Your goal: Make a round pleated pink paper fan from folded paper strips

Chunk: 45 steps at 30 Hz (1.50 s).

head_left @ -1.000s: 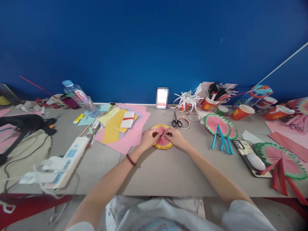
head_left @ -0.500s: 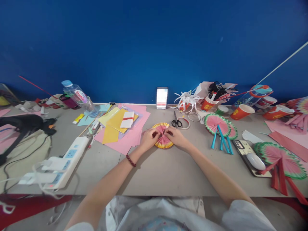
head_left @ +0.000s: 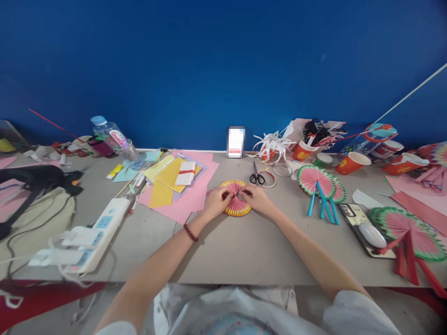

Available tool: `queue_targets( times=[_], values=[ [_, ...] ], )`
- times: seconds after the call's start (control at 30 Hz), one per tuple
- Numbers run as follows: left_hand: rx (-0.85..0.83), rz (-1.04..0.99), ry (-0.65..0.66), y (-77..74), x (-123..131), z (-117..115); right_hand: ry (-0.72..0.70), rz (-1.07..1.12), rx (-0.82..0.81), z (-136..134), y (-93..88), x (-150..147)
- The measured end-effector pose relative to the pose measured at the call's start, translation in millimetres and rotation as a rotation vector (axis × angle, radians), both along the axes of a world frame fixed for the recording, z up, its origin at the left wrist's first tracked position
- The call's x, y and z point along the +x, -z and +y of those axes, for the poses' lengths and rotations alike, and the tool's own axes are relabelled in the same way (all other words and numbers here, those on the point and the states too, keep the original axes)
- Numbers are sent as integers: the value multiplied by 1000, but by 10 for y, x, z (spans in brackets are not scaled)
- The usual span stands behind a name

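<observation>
A round pleated paper fan [head_left: 238,206], pink with a yellow rim, lies on the grey table in front of me. My left hand [head_left: 218,201] grips its left side, thumb and fingers pinched near the centre. From the other side, my right hand [head_left: 257,199] pinches the fan close to the middle as well. The fingertips of both hands nearly meet and hide part of the fan's centre. Black scissors [head_left: 256,177] lie just beyond my right hand, next to a roll of tape [head_left: 268,179].
Pink and yellow paper sheets [head_left: 178,207] lie to the left, near a white power strip [head_left: 104,235] and a tilted plastic bottle [head_left: 117,139]. A phone [head_left: 236,142] stands against the blue wall. Finished-looking paper fans [head_left: 316,181], a paper cup [head_left: 352,163] and a mouse [head_left: 372,235] are at right.
Both hands stay at the fan's centre with only slight finger shifts. The fan's upper edge sits marginally lower, and the whole view has drifted slightly.
</observation>
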<state>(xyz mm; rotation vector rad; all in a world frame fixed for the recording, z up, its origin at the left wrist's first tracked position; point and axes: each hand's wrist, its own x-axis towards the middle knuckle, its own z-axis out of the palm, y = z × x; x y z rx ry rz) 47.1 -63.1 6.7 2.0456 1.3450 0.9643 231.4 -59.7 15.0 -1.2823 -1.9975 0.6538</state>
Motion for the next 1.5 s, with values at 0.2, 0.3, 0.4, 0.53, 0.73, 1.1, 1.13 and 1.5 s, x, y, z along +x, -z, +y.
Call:
queue_targets(
  times=[0.2,0.3,0.4,0.53,0.73,1.1,1.13,1.5],
  values=[
    [18,-22,8,-12,4,1,-65,13,-50,-28,-87,-26],
    [8,-17,4,-29,7,-6,-57,28,-85,-26,-75,-21],
    [-4,-24,10,-44,4,-14,-17,33,-100,-17,-38,-3],
    [13,-10,19,-53,-11,-16,22,-1,-84,-9,-6,15],
    [110,178,25,-63,-39,-30,-1,-29,-34,-7,6,12],
    [13,169,-20,-19,-32,-11,-28,-27,11,13,58,1],
    [16,152,-17,-8,-35,-8,-22,-30,-7,24,65,9],
    [-22,-36,-16,-46,-33,-24,24,-31,-65,17,6,5]
  ],
)
